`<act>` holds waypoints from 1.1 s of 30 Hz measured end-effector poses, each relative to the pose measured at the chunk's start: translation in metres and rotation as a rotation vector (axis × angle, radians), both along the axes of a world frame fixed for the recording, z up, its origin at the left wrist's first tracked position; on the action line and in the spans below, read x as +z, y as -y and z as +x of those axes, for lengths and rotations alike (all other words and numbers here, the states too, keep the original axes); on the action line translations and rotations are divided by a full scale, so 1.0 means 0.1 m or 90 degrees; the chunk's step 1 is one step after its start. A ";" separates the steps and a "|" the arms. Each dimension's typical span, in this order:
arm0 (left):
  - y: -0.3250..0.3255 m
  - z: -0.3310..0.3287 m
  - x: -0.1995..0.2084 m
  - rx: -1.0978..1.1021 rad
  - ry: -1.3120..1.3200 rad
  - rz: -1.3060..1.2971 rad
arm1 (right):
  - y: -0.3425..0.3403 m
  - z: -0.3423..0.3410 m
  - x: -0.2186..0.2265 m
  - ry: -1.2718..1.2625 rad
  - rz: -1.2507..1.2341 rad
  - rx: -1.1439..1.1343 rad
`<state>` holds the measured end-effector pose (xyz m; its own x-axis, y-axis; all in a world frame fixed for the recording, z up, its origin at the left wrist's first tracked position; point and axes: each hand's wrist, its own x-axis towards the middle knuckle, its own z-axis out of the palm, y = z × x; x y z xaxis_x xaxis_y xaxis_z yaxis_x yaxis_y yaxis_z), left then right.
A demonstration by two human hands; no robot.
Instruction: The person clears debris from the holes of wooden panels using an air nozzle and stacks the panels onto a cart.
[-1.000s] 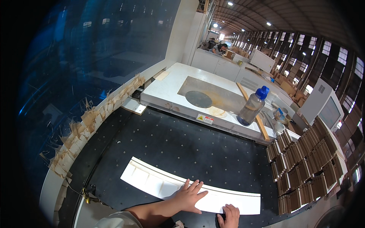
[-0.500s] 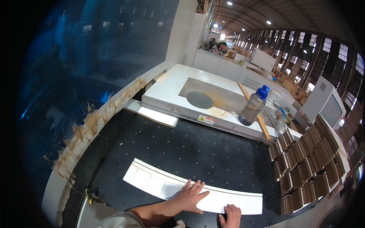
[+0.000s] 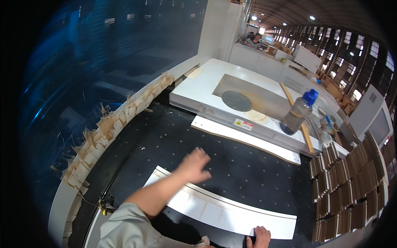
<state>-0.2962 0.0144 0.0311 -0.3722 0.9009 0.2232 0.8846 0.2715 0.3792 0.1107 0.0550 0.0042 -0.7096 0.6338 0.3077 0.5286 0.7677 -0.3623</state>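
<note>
A long curved white panel [image 3: 231,213] with a thin groove along its far edge lies on the black perforated table [image 3: 244,182]. My left hand [image 3: 194,165] is open, fingers apart and slightly blurred, just beyond that panel's far edge; its forearm crosses above the panel's left part. Near the panel's right end, my right hand [image 3: 262,237] has its fingers bent over the near edge, gripping it; the palm is cut off by the frame. A second white panel [image 3: 248,141], with a wavy edge and small holes at its ends, lies against the white machine's front.
A white machine bed [image 3: 194,93] with a round grey plate [image 3: 236,101] stands beyond the table. On it are a blue-capped bottle [image 3: 298,113] and a wooden strip [image 3: 304,134]. Stacked boards [image 3: 351,194] rise at right; ragged tape [image 3: 109,134] lines the left edge. A person [image 3: 254,41] sits far back.
My left hand has lifted off the curved panel and reached forward. The wavy-edged panel has shifted right along the machine's front. My right hand stays at the near edge; the view has turned slightly left.
</note>
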 end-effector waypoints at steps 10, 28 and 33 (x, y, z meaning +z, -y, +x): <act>0.32 -2.43 -0.47 0.652 -0.035 -0.098 | -0.15 0.03 -0.20 0.008 0.138 0.025; 0.29 -2.00 -0.53 0.445 -0.180 -0.186 | 0.00 -0.05 0.03 -0.042 0.089 0.007; -0.05 -0.74 -0.21 0.061 -0.219 -0.130 | -0.03 0.07 -0.09 -0.048 0.068 0.023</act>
